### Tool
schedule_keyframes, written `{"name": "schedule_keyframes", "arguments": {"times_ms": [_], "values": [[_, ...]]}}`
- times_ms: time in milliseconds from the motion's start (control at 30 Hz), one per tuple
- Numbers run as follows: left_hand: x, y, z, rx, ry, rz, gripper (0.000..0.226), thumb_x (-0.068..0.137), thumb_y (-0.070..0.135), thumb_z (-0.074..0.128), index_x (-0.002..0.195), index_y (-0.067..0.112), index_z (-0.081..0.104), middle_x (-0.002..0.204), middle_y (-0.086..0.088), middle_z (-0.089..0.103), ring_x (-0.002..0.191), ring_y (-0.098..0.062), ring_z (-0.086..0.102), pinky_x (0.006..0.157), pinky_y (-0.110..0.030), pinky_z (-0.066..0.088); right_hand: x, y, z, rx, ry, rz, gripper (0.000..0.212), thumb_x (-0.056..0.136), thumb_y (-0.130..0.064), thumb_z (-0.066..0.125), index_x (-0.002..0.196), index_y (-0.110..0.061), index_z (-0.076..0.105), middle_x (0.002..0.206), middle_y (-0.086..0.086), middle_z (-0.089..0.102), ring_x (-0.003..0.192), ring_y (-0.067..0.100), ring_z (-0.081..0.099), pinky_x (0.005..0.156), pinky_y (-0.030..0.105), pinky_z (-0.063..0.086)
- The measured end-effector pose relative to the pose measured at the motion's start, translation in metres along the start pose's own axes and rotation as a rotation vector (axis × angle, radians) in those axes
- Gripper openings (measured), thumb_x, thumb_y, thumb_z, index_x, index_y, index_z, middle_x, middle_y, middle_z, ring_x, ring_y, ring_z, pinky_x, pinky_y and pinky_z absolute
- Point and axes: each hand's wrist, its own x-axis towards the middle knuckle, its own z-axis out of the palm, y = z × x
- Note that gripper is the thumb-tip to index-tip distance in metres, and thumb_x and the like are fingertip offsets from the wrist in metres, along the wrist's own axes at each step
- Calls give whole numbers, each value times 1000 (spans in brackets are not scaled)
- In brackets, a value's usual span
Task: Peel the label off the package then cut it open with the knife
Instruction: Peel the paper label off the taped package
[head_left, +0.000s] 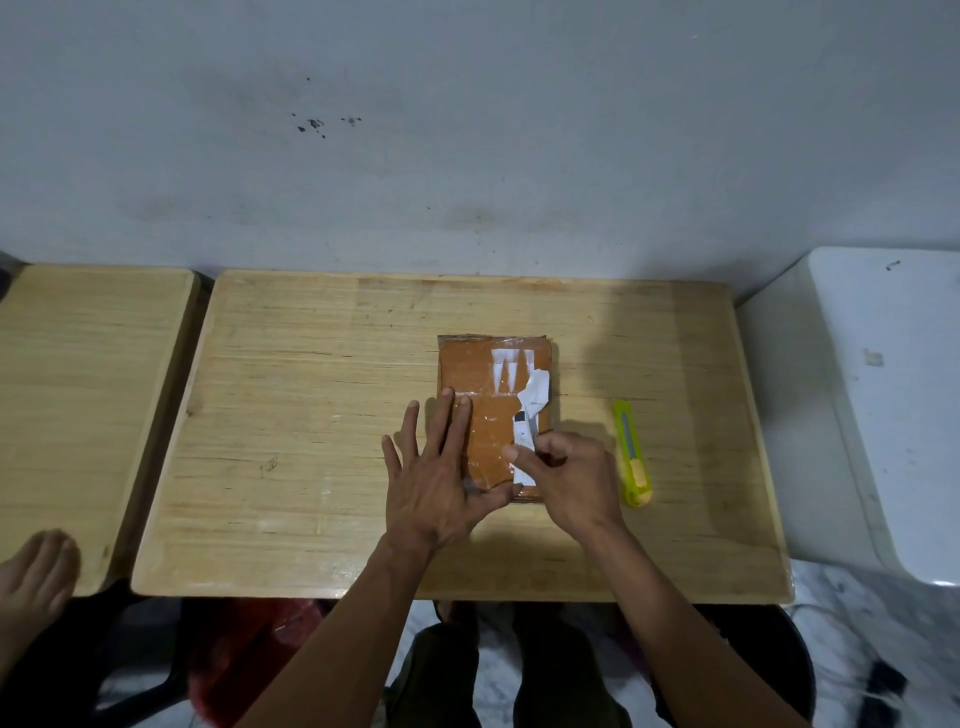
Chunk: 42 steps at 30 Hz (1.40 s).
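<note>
left hand (441, 483) flat on package (485, 415), right hand (566, 483) pinching label (527, 431)

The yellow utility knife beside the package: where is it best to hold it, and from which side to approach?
Grip the yellow utility knife around the middle of its long body, coming from above with the right hand. It lies flat on the table, apart from the package, with both long sides free.
</note>
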Motion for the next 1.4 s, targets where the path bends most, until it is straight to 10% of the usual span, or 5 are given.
{"name": "schedule_keyframes", "arguments": {"times_ms": [367, 800, 1100, 1300, 1400], "values": [[1, 4, -1, -27, 0, -16, 124, 64, 94, 46, 158, 34, -9, 164, 18, -21, 153, -26, -18, 118, -67, 11, -2, -3, -7, -192, 62, -106, 17, 101, -23, 47, 88, -14, 55, 57, -8, 43, 53, 14, 43, 47, 30, 25], [4, 1, -4, 25, -25, 9, 122, 64, 97, 39, 157, 36, -13, 160, 20, -30, 152, -28, -22, 118, -69, 6, 33, 11, -27, -116, 124, 90, 25, 101, -26, 43, 86, -10, 54, 78, 5, 57, 73, 24, 54, 58, 33, 42], [10, 0, -7, 53, -41, 27, 124, 59, 100, 31, 156, 39, -16, 159, 17, -35, 151, -29, -26, 117, -71, 4, 35, 2, -27, -314, 54, -216, 35, 96, -32, 56, 131, -31, 55, 122, -8, 62, 115, 17, 51, 84, 37, 48], [14, 1, -9, 66, -59, 59, 116, 62, 96, 41, 153, 48, -13, 161, 16, -33, 150, -30, -27, 116, -73, 3, 50, 7, -32, -553, 66, -460, 14, 88, -19, 68, 101, -21, 69, 118, -6, 58, 119, 18, 47, 61, 29, 52], [14, 1, -9, 52, -63, 54, 116, 61, 96, 40, 153, 49, -12, 161, 16, -32, 150, -29, -26, 116, -73, 3, 53, 6, -37, -638, -54, -561, 18, 91, -14, 60, 109, -17, 64, 140, -6, 53, 136, 16, 39, 79, 33, 55]]}}
